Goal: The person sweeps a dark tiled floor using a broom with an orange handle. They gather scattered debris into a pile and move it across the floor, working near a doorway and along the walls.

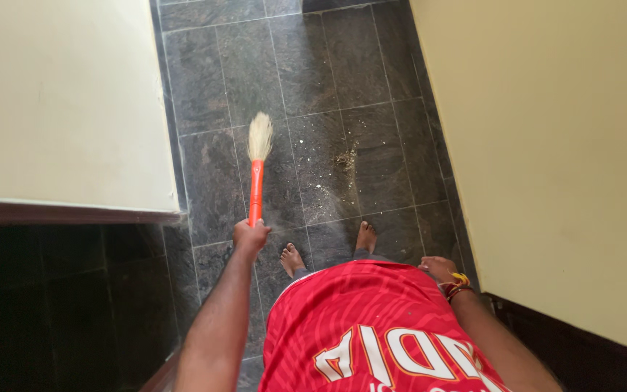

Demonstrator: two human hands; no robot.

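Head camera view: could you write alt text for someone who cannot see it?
Seen from above, a person's left hand holds an orange-handled broom over dark floor tiles beside scattered debris. The right hand rests by their red shirt, between cream walls.

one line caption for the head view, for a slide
Left hand holds an orange-handled broom beside swept dust on dark floor tiles.
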